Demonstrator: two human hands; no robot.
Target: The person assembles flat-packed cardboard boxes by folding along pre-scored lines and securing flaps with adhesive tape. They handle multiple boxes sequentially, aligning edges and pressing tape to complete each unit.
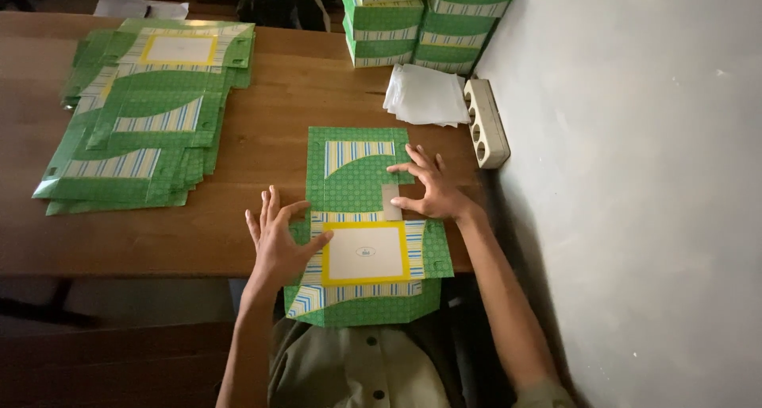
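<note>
Our left hand (pixel 278 245) and right hand (pixel 429 187) lay open, fingers spread, pressing the flat green box sheet (pixel 361 225) on the surface (pixel 262 146). Its near end hung over the edge; we thought it might slip off.

A stack of flat green cartons (pixel 143 114) lies on the table (pixel 262 90); folded boxes (pixel 425 19), white sheets (pixel 425 97) and a power strip (pixel 486 122) sit by the wall (pixel 635 178).
</note>
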